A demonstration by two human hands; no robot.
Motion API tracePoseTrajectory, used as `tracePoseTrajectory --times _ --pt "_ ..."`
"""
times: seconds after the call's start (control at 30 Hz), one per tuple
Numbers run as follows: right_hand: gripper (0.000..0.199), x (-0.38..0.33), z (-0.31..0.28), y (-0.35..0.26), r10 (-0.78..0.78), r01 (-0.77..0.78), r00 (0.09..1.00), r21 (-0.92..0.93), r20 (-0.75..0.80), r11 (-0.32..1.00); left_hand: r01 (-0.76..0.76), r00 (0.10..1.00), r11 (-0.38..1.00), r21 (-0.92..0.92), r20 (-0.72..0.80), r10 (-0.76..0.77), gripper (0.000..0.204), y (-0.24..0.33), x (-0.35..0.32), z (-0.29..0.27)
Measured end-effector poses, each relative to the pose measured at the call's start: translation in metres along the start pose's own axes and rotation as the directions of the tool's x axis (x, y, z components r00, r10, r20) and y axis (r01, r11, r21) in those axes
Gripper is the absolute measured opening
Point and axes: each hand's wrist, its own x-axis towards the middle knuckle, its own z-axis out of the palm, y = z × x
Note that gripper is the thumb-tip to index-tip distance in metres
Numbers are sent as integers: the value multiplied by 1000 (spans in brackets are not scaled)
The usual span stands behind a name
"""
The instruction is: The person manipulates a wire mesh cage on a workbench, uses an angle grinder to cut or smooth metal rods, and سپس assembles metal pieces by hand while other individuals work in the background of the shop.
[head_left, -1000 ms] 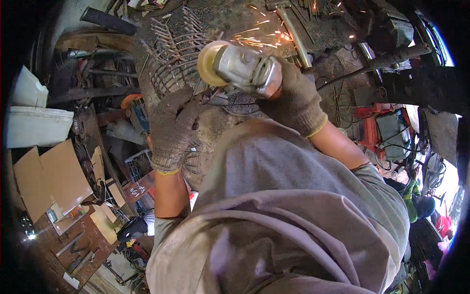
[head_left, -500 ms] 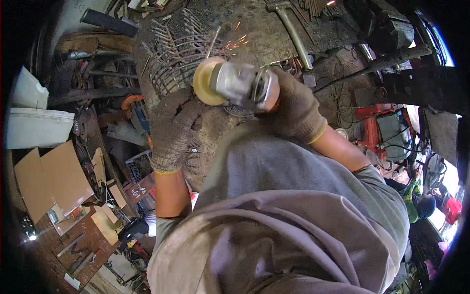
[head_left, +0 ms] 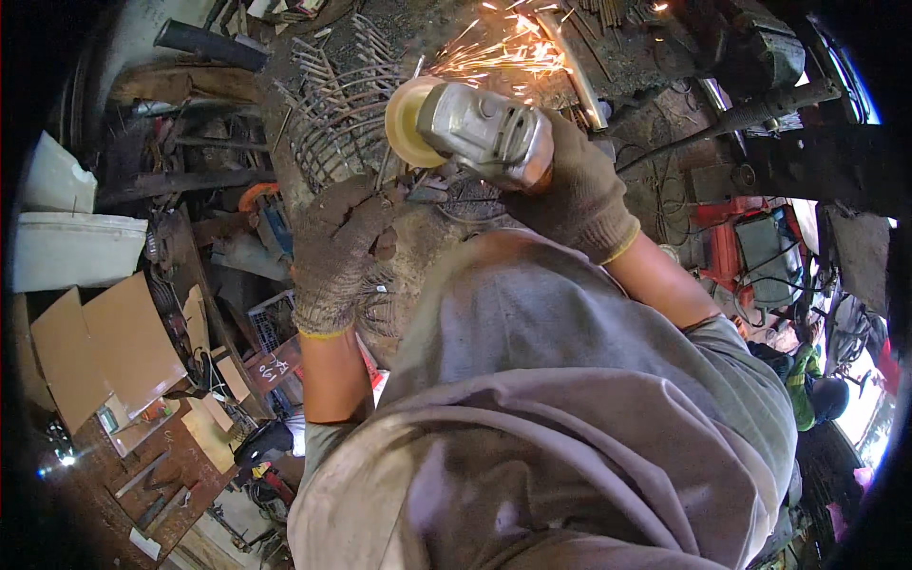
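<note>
Both hands gloved, forearms bare. Left hand [head_left: 334, 249] at 10 o'clock, fingers curled, pressing down. Right hand [head_left: 578, 190] at 1 o'clock, fist clenched, wrist bent inward, elbow out.

Gloved right hand [head_left: 579, 195] around sparking angle grinder [head_left: 475, 133], left hand [head_left: 337, 252] beside wire rods [head_left: 337, 114].

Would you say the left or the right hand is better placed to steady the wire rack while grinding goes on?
Left: the left hand already rests on the wire rack, while the right hand grips the angle grinder.
</note>
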Motion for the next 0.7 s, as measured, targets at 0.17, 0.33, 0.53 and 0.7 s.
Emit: tracePoseTrajectory --times 0.17,0.33,0.53,0.7 --pt "65 -6 -12 -16 6 -13 994 62 107 998 19 1000 1000 8 17 -19 23 0 -1 2" --pt "65 0 -13 -7 147 -145 984 -31 97 989 31 999 998 -58 -25 -32 22 -6 -3 1" --pt "64 -4 -15 -12 164 -171 968 24 192 985 -53 999 998 24 8 53 17 0 -1 3" --pt "71 -10 -5 -1 25 -26 999 15 42 1000 -137 988 939 317 -32 154 22 13 -6 11"
